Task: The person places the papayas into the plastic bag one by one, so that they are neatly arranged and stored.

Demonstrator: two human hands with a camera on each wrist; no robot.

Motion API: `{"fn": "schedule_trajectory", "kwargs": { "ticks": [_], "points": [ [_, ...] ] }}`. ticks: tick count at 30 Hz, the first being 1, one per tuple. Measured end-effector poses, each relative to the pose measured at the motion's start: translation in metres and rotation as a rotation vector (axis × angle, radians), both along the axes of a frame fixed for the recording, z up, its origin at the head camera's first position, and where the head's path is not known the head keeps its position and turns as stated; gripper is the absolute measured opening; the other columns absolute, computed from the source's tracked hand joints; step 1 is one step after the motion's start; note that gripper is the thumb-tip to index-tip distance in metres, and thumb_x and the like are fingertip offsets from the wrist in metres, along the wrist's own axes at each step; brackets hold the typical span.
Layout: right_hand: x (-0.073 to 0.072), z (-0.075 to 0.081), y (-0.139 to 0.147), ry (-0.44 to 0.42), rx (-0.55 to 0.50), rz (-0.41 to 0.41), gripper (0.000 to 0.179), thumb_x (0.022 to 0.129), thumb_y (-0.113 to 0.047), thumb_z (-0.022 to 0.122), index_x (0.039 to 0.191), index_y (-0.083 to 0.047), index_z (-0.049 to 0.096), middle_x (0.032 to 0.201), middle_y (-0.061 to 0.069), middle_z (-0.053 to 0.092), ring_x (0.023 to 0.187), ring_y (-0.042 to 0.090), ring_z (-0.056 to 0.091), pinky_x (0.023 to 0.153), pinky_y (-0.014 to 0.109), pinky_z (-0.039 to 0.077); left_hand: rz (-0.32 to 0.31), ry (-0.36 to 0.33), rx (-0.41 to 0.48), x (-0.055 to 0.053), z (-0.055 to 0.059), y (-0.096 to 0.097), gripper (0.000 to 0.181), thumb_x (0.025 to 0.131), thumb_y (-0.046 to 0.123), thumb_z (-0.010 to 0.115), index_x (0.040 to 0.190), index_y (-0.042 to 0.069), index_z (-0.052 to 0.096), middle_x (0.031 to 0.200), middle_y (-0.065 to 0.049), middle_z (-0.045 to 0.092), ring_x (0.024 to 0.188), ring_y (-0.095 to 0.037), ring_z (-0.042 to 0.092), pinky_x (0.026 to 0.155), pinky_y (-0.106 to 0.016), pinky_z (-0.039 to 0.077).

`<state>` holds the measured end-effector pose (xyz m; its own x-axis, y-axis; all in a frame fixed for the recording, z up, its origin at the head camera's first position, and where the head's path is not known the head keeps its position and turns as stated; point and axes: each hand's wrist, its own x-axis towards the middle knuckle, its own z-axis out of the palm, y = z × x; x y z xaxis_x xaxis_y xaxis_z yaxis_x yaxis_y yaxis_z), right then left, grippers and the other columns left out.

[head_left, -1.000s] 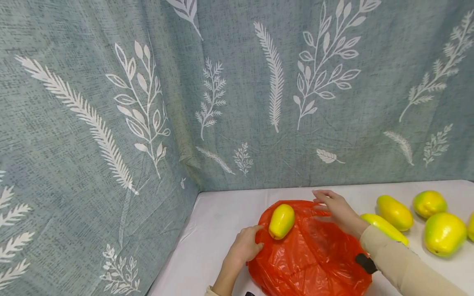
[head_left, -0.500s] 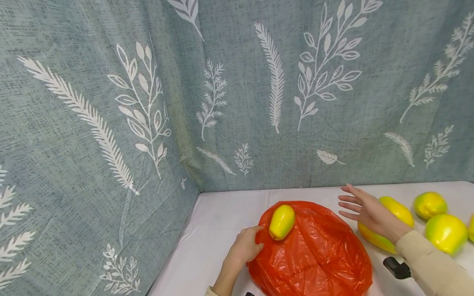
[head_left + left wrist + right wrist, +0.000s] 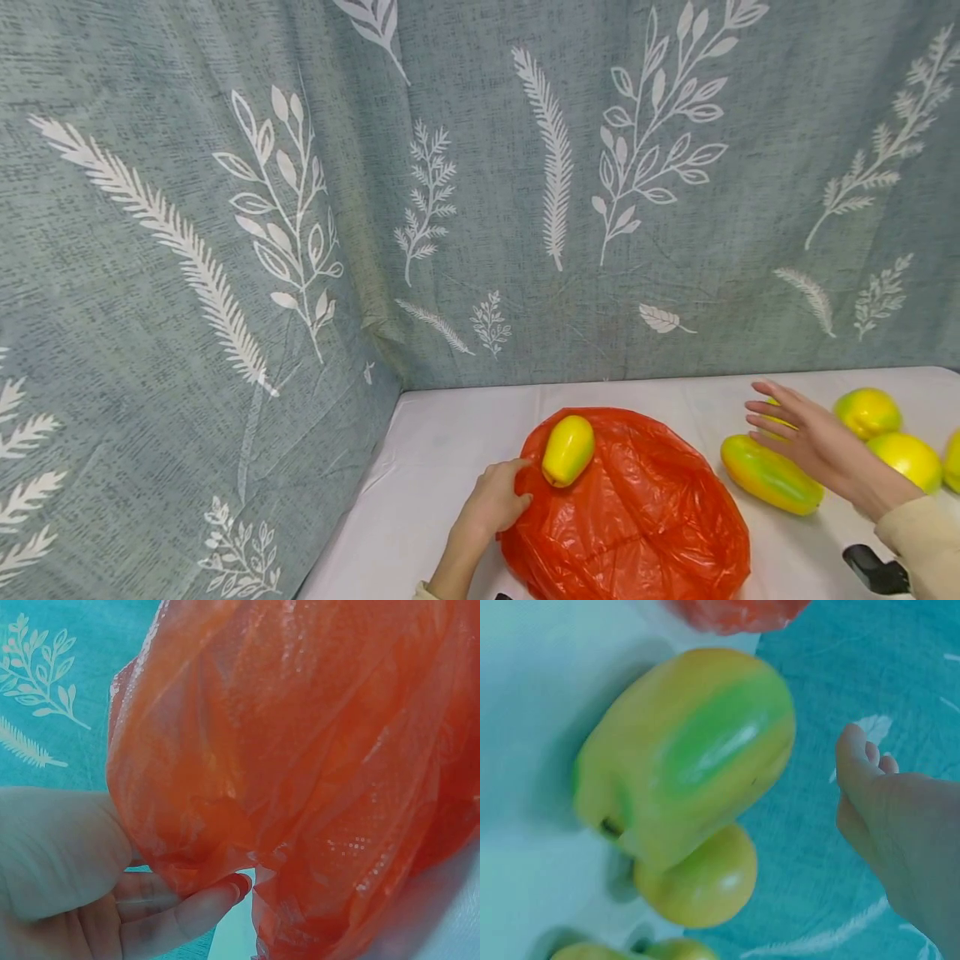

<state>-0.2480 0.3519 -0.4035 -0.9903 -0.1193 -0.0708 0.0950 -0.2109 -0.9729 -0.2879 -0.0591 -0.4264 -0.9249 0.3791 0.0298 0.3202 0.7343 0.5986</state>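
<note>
A red plastic bag [image 3: 622,533] lies spread on the white table, its mouth facing up. One yellow papaya [image 3: 568,451] lies within the bag's outline, near its far left edge. My left hand [image 3: 491,498] grips the bag's left edge; in the left wrist view, the fingers [image 3: 184,919] are bent at the film, and the thin plastic hides part of them. To the right, my right hand [image 3: 813,433] holds nothing, its fingers spread and nearly straight. It hovers by a long yellow-green papaya [image 3: 772,475], and partly covers another papaya behind it.
More yellow-green papayas stand at the right: one at the back [image 3: 867,413], a rounder one [image 3: 909,458] partly behind the right arm, and one cut by the frame edge. A grey-green curtain [image 3: 480,208] with white leaf prints hangs behind and left of the table [image 3: 442,433].
My right hand has moved right, away from over the bag to the loose papayas. The left hand keeps its grip on the bag, and the papaya there has stayed in place.
</note>
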Motion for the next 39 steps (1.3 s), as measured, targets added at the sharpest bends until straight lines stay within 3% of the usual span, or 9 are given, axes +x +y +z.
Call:
{"fn": "schedule_trajectory", "kwargs": {
  "ticks": [2, 6, 8, 13, 17, 25, 31, 35, 39],
  "points": [
    [0.003, -0.002, 0.004, -0.005, 0.024, -0.009, 0.049, 0.102, -0.038, 0.036, 0.142, -0.013, 0.023, 0.116, -0.005, 0.049, 0.097, 0.004, 0.058, 0.087, 0.03, 0.051, -0.001, 0.003, 0.0, 0.0, 0.0, 0.0, 0.044, 0.082, 0.0, 0.07, 0.124, -0.003, 0.059, 0.118, -0.018, 0.061, 0.102, -0.031, 0.059, 0.084, -0.049, 0.051],
    [0.01, -0.006, 0.01, -0.037, 0.14, -0.032, 0.065, 0.102, -0.043, 0.036, 0.148, -0.004, 0.013, 0.138, 0.019, 0.032, 0.095, 0.001, 0.057, 0.087, 0.029, 0.051, 0.001, 0.009, -0.001, 0.0, 0.0, -0.001, 0.044, 0.082, 0.0, 0.07, 0.124, -0.003, 0.059, 0.119, -0.019, 0.061, 0.102, -0.032, 0.059, 0.084, -0.049, 0.051],
    [0.013, -0.008, 0.013, -0.047, 0.189, -0.048, 0.07, 0.102, -0.043, 0.036, 0.149, 0.001, 0.008, 0.14, 0.022, 0.025, 0.095, 0.0, 0.056, 0.086, 0.029, 0.051, -0.001, 0.01, -0.001, 0.0, 0.0, -0.001, 0.044, 0.082, 0.0, 0.07, 0.124, -0.003, 0.059, 0.119, -0.019, 0.061, 0.102, -0.032, 0.059, 0.084, -0.049, 0.051],
    [0.021, -0.016, 0.02, -0.058, 0.279, -0.084, 0.067, 0.102, -0.043, 0.034, 0.148, 0.002, 0.013, 0.133, 0.021, 0.034, 0.092, -0.002, 0.055, 0.084, 0.028, 0.051, -0.005, -0.008, 0.0, -0.001, -0.001, 0.0, 0.044, 0.082, 0.001, 0.07, 0.125, -0.002, 0.058, 0.119, -0.019, 0.061, 0.1, -0.03, 0.059, 0.083, -0.048, 0.052],
    [0.024, -0.02, 0.023, -0.088, 0.371, -0.095, 0.079, 0.102, -0.047, 0.03, 0.146, 0.01, -0.002, 0.141, 0.037, 0.016, 0.093, -0.001, 0.051, 0.083, 0.028, 0.052, -0.008, -0.002, 0.001, 0.0, -0.001, 0.0, 0.045, 0.082, 0.0, 0.07, 0.125, -0.003, 0.058, 0.119, -0.019, 0.06, 0.097, -0.029, 0.059, 0.08, -0.046, 0.053],
    [0.026, -0.027, 0.027, -0.089, 0.482, -0.113, 0.08, 0.102, -0.047, 0.028, 0.144, 0.014, -0.002, 0.143, 0.04, 0.014, 0.107, 0.017, 0.049, 0.082, 0.026, 0.049, -0.022, 0.018, 0.005, 0.0, -0.003, -0.001, 0.044, 0.082, -0.002, 0.069, 0.124, -0.005, 0.058, 0.118, -0.02, 0.061, 0.1, -0.03, 0.06, 0.081, -0.047, 0.053],
    [0.026, -0.034, 0.026, -0.116, 0.464, -0.115, 0.078, 0.102, -0.046, 0.028, 0.145, 0.013, 0.0, 0.142, 0.04, 0.012, 0.125, 0.051, 0.028, 0.1, 0.055, 0.034, -0.021, 0.005, 0.002, -0.001, -0.004, -0.001, 0.044, 0.082, -0.002, 0.069, 0.124, -0.005, 0.058, 0.118, -0.02, 0.061, 0.098, -0.03, 0.059, 0.08, -0.046, 0.053],
    [0.027, -0.036, 0.025, -0.156, 0.434, -0.104, 0.077, 0.102, -0.045, 0.028, 0.146, 0.011, -0.003, 0.144, 0.039, 0.006, 0.129, 0.054, 0.015, 0.104, 0.063, 0.023, -0.021, 0.006, -0.002, -0.002, -0.005, 0.0, 0.043, 0.082, -0.002, 0.069, 0.124, -0.005, 0.058, 0.118, -0.02, 0.06, 0.096, -0.029, 0.059, 0.08, -0.046, 0.054],
    [0.025, -0.037, 0.024, -0.196, 0.442, -0.097, 0.08, 0.102, -0.047, 0.031, 0.146, 0.011, -0.003, 0.146, 0.037, 0.002, 0.13, 0.054, 0.014, 0.103, 0.063, 0.025, -0.021, 0.009, -0.004, -0.002, -0.005, 0.0, 0.043, 0.082, -0.001, 0.069, 0.124, -0.005, 0.058, 0.117, -0.02, 0.061, 0.096, -0.03, 0.059, 0.08, -0.047, 0.053]
  ]
}}
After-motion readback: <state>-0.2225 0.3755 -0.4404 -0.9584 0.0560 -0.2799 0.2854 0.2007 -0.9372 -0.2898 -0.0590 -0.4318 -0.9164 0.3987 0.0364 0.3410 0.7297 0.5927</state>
